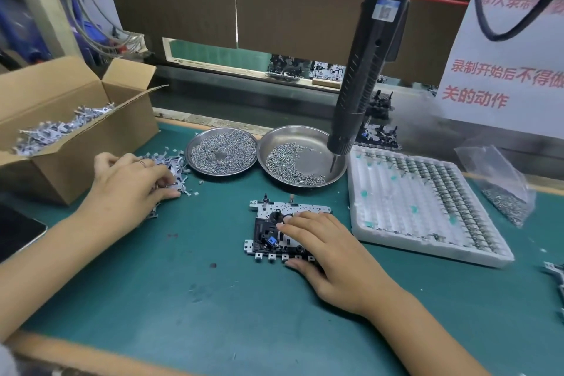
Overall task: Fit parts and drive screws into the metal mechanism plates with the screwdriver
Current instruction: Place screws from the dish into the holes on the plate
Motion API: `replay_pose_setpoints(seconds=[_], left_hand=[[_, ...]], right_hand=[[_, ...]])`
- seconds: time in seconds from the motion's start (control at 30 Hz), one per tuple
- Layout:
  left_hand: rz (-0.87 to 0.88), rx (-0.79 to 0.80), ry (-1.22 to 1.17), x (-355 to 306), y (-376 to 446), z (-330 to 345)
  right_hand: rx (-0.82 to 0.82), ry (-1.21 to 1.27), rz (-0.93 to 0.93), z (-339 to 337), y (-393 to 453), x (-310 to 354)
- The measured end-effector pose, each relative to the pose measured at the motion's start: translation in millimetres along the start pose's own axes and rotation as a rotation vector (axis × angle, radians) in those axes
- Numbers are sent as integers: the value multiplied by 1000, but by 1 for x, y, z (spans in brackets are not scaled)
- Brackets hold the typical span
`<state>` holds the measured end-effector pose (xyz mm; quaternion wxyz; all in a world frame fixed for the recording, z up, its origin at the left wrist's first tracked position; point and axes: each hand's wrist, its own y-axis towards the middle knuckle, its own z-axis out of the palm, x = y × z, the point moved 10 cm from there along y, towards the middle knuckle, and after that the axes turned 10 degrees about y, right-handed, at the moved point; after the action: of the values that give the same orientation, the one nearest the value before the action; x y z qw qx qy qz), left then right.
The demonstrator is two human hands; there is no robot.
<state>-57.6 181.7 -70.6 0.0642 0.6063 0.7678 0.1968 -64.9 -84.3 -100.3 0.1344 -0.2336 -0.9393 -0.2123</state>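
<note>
Silver metal mechanism plate with black plastic fittings (268, 232): flat on green bench mat (183, 299), centre. Right hand (329, 253): laid over plate's right half, fingers nearly straight, thumb at near edge. Left hand (128, 183): fingers curled into loose pile of small grey stamped metal parts (174, 166); what they pinch cannot be told. Black electric screwdriver (366, 64): hanging unheld, tip over right round steel screw dish (302, 156). Second dish (221, 151) beside it.

Teal mat (183, 284), black screwdriver (370, 49)
</note>
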Motion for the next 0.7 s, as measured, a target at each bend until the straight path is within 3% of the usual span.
replay_pose_setpoints(seconds=[0.2,0.53,0.63,0.7], left_hand=[[-12,-43,-35,4,1,-9],[-231,-80,-620,16,-12,-40],[-176,-71,-779,-16,-18,-53],[-50,0,-862,-53,-21,-56]], right_hand=[[7,-1,-3,0,1,1],[-27,17,-16,-4,1,3],[-123,121,6,-13,1,5],[-260,277,53,-25,0,1]])
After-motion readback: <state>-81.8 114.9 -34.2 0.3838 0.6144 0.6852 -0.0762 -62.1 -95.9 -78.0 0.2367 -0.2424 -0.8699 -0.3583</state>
